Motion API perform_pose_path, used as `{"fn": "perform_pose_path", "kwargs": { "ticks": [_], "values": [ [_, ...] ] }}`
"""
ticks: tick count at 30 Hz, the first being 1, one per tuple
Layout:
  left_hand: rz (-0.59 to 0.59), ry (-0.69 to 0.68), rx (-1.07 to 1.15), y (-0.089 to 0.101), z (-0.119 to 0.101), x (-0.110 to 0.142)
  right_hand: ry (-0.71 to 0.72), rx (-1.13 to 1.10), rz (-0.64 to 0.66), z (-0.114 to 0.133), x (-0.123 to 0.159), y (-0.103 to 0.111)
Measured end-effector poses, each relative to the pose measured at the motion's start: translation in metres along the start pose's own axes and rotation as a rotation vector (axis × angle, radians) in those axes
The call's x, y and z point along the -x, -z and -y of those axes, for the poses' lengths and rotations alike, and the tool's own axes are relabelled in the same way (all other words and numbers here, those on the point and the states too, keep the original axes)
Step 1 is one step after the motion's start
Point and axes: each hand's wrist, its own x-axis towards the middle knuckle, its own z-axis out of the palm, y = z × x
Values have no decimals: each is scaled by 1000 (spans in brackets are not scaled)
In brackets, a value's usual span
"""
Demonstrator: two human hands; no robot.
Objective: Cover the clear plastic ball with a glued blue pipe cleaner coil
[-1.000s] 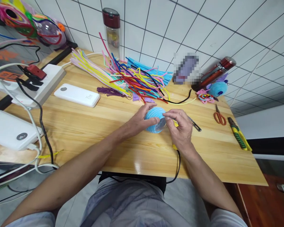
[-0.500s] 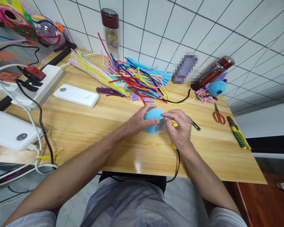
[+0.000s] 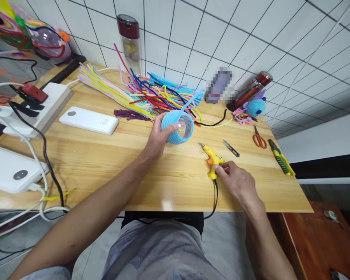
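My left hand [image 3: 156, 136] is closed around a clear ball wrapped in light blue pipe cleaner [image 3: 177, 126] and holds it a little above the wooden table [image 3: 111, 163]. A loose blue end sticks up from the ball. My right hand [image 3: 236, 182] rests on the table near the front edge, its fingertips touching the handle of a yellow glue gun [image 3: 212, 158] that lies on the wood with its black cord [image 3: 215, 198] running off the edge.
A heap of coloured pipe cleaners [image 3: 151, 95] lies at the back. Small snips [image 3: 231, 147], orange scissors [image 3: 259, 138] and a yellow-green knife [image 3: 281, 161] lie to the right. White power banks [image 3: 89, 120], a power strip [image 3: 43, 107] and cables are on the left.
My left hand has lifted the blue ball up and back toward the pile. My right hand let go of the ball and moved down to the glue gun, which now shows fully.
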Motion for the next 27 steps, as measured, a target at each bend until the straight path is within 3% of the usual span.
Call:
{"fn": "perform_pose_path", "kwargs": {
  "ticks": [5, 9, 11, 14, 16, 18, 21, 23, 27],
  "values": [
    [-35, -9, 36, 0, 1, -2, -60, 52, 79, 19, 0, -18],
    [-62, 20, 101, 4, -2, -5, -37, -80, 52, 13, -7, -22],
    [-71, 27, 124, 6, -3, -7, -20, -301, 10, 2, -8, -26],
    [-57, 53, 156, 8, -4, -11, 46, -912, -30, -12, -7, -29],
    [-13, 85, 172, 9, -3, -13, 107, -1276, -70, -13, -7, -25],
    [35, 113, 173, 10, -2, -14, 211, -1501, -87, -7, -7, -17],
    [49, 127, 148, 11, 1, -13, 373, -1639, 55, 13, -10, 2],
    [52, 120, 133, 12, 3, -13, 405, -1644, 165, 27, -13, 14],
    [71, 102, 121, 13, 5, -12, 436, -1619, 95, 48, -23, 28]
  ]
}}
